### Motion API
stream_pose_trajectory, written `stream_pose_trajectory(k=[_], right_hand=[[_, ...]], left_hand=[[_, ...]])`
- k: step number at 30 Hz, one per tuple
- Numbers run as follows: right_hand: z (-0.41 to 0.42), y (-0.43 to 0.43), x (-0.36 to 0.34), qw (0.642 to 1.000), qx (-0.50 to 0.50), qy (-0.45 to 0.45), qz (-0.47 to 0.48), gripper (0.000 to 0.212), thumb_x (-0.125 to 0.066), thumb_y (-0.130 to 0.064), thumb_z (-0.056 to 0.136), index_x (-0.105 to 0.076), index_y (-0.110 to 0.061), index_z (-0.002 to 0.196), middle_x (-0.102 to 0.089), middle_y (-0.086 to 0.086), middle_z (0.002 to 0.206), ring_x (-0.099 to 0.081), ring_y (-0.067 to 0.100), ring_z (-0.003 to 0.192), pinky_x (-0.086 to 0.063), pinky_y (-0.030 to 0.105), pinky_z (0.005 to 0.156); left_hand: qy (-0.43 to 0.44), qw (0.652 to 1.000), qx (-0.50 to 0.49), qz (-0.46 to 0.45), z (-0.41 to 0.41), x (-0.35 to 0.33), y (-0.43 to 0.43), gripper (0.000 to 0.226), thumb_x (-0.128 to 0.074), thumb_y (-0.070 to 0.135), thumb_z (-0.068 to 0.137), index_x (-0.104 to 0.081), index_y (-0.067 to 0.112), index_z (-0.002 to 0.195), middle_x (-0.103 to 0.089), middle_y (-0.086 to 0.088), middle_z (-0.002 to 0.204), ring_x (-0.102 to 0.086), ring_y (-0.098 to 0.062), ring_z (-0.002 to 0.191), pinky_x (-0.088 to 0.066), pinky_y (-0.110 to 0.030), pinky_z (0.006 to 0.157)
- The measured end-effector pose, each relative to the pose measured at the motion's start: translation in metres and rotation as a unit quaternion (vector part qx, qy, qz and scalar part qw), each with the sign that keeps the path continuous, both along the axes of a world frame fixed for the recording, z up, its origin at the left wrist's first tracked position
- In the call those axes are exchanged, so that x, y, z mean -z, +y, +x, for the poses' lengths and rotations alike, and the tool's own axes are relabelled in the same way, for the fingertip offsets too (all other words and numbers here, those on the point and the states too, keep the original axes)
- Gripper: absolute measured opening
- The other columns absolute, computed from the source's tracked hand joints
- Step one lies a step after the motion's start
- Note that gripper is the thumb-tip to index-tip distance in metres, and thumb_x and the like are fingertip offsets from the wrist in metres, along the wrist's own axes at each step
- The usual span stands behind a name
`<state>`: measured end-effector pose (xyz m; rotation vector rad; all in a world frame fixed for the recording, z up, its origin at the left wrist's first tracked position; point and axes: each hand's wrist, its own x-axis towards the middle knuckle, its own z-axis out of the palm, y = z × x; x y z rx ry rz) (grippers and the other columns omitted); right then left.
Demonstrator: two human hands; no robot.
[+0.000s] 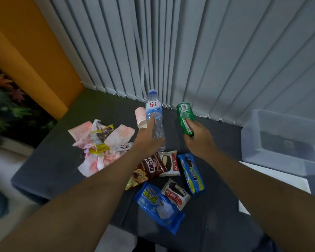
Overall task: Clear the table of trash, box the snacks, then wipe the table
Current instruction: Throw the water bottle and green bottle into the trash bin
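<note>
Pale grey vertical slat blinds [189, 51] are hanging across the upper middle and right of the frame, dropping behind the dark grey table [49, 160]. A plain orange wall [25, 51] is filling the upper left, with red-and-green foliage [7, 99] showing at the left edge.

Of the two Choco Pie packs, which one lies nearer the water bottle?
The far Choco Pie, lying between the Krunch bag and the Oreo pack; the near Choco Pie lies beside the blue packet.

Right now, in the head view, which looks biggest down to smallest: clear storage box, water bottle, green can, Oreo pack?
1. clear storage box
2. water bottle
3. Oreo pack and green can: unranked; the pack lies nearer, the right hand hides part of the can.
</note>
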<state>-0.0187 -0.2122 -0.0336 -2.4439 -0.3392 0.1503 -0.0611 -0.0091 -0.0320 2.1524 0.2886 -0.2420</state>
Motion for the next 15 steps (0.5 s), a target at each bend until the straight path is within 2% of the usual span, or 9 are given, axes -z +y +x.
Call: stream_pose_trajectory(k=[2, 6, 7, 9, 11, 13, 15], right_hand=[[-0.006, 0.003, -0.009, 0.999, -0.034, -0.018, 0.012, 0.062, -0.06, -0.012, 0.092, -0.038, -0.011, 0.151, -0.054, 0.013, 0.134, -0.057, 0.024, 0.109, -0.05, 0.034, 0.088], [-0.02, 0.02, -0.025, 0.995, -0.09, -0.032, 0.031, 0.061, -0.062, -0.014, 0.093, -0.04, -0.015, 0.15, -0.054, 0.01, 0.137, -0.055, 0.024, 0.115, -0.046, 0.032, 0.092], [-0.024, 0.026, -0.029, 0.994, -0.101, -0.031, 0.034, 0.062, -0.062, -0.015, 0.093, -0.04, -0.016, 0.15, -0.052, 0.009, 0.139, -0.054, 0.024, 0.118, -0.046, 0.032, 0.096], [-0.034, 0.04, -0.034, 0.992, -0.121, -0.023, 0.039, 0.062, -0.062, -0.016, 0.094, -0.039, -0.018, 0.151, -0.049, 0.007, 0.143, -0.05, 0.022, 0.125, -0.041, 0.031, 0.102], [-0.044, 0.057, -0.038, 0.988, -0.147, -0.023, 0.037, 0.061, -0.061, -0.018, 0.094, -0.038, -0.02, 0.151, -0.046, 0.004, 0.146, -0.046, 0.021, 0.129, -0.036, 0.027, 0.103], [-0.054, 0.079, -0.04, 0.984, -0.176, -0.025, 0.03, 0.062, -0.061, -0.021, 0.094, -0.037, -0.023, 0.152, -0.044, 0.003, 0.149, -0.045, 0.021, 0.131, -0.034, 0.026, 0.103], [-0.065, 0.103, -0.042, 0.978, -0.204, -0.022, 0.026, 0.062, -0.061, -0.022, 0.094, -0.038, -0.024, 0.152, -0.043, 0.002, 0.151, -0.045, 0.021, 0.133, -0.033, 0.025, 0.103]], left_hand=[[-0.016, 1.0, -0.021, 0.007, -0.018, -0.009, 0.006, 0.102, -0.068, 0.032, 0.082, 0.0, 0.042, 0.157, -0.057, -0.013, 0.13, -0.065, -0.027, 0.105, -0.059, -0.039, 0.085], [-0.043, 0.996, -0.067, 0.039, -0.055, -0.018, 0.023, 0.092, -0.065, 0.028, 0.093, -0.003, 0.04, 0.159, -0.057, -0.012, 0.13, -0.063, -0.027, 0.103, -0.052, -0.031, 0.077], [-0.048, 0.994, -0.081, 0.049, -0.066, -0.02, 0.028, 0.091, -0.065, 0.03, 0.093, -0.003, 0.042, 0.158, -0.056, -0.013, 0.132, -0.063, -0.029, 0.105, -0.053, -0.033, 0.079], [-0.048, 0.99, -0.111, 0.066, -0.088, -0.024, 0.039, 0.091, -0.065, 0.036, 0.091, -0.001, 0.047, 0.156, -0.052, -0.014, 0.141, -0.06, -0.033, 0.115, -0.054, -0.043, 0.092], [-0.052, 0.986, -0.139, 0.076, -0.109, -0.027, 0.053, 0.092, -0.065, 0.039, 0.089, -0.001, 0.047, 0.156, -0.049, -0.013, 0.146, -0.058, -0.032, 0.12, -0.051, -0.047, 0.1], [-0.062, 0.98, -0.169, 0.083, -0.13, -0.03, 0.069, 0.092, -0.067, 0.034, 0.09, -0.005, 0.039, 0.159, -0.048, -0.012, 0.146, -0.056, -0.031, 0.12, -0.047, -0.04, 0.101], [-0.061, 0.974, -0.199, 0.085, -0.152, -0.032, 0.088, 0.092, -0.067, 0.028, 0.092, -0.006, 0.035, 0.16, -0.048, -0.013, 0.136, -0.054, -0.029, 0.114, -0.043, -0.032, 0.096]])
